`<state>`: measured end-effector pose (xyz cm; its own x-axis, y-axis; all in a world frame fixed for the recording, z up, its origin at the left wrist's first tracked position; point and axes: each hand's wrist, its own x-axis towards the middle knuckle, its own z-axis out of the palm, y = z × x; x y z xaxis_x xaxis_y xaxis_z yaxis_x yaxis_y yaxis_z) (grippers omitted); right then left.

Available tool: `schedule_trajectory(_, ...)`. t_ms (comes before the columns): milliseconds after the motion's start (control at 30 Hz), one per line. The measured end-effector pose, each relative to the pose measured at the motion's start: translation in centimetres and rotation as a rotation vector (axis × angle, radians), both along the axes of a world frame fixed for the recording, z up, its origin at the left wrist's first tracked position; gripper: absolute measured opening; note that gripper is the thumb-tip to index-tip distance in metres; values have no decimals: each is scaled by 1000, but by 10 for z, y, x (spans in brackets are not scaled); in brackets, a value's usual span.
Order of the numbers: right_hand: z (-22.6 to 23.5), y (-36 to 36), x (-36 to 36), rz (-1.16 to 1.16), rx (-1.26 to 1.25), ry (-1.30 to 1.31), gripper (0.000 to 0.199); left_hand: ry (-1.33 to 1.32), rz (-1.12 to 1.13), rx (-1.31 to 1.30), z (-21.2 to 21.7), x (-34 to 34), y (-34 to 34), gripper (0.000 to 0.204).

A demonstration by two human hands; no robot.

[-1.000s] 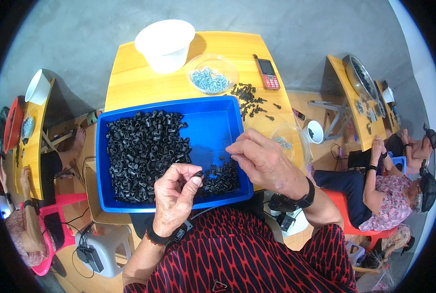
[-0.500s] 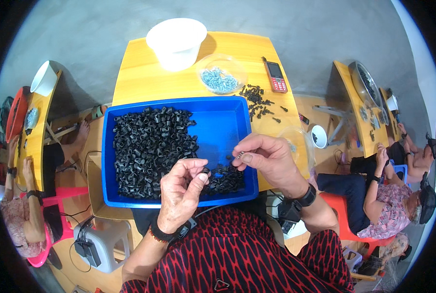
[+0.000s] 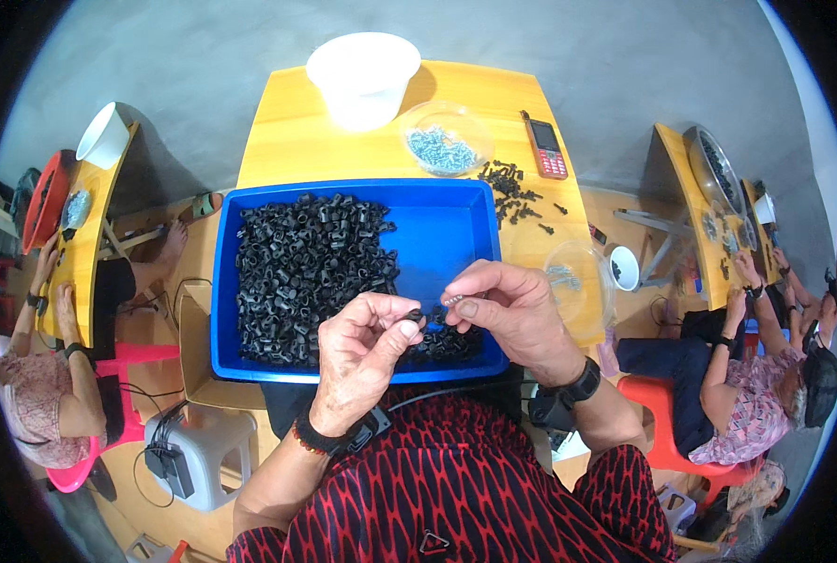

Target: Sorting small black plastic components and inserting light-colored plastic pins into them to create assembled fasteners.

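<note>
"Fingers of the left hand (image 3: 357,352): how did they stand?"

"Thumb and forefinger were pinched almost together on a small black part (image 3: 416,316), held above the blue tray (image 3: 442,220), toward four o'clock from its centre."

"And the right hand (image 3: 517,314)?"

"Its thumb and forefinger were closed on a small silvery, ribbed piece (image 3: 452,300), near the black part and at about two o'clock from it."

"What differed from half a second earlier?"

"Both hands had come nearer each other. The gap between the two pieces had narrowed, though they appeared apart; both pinches were unchanged."

"Which way did they point?"

"Roughly nine to three o'clock ran the silvery piece's long axis, its bare end toward nine. Fingertips covered most of the black part, so I couldn't tell its axis."

"And around them?"

"Heaped black parts (image 3: 311,272) filled the tray's nine o'clock side; a clear bowl (image 3: 442,114) of screws (image 3: 440,150) stood beyond, at one o'clock."
</note>
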<state>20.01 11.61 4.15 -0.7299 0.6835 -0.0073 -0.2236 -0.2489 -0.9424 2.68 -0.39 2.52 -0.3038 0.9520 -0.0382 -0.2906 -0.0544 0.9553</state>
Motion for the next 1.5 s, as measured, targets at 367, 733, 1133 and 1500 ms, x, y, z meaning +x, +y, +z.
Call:
schedule_trajectory(367,-1,-10,-16,-6,346,-82,18,1,-13,6,0,-2,-5,16)
schedule_trajectory(733,18,-11,-16,17,1008,-231,26,-182,-90,-64,3,-12,-4,14)
schedule_trajectory(1133,15,-6,-23,84,1022,-194,39,-264,-63,-5,-7,-14,0,12)
schedule_trajectory(1500,14,28,-22,142,1118,-464,9,-53,147,53,-4,-20,0,17)
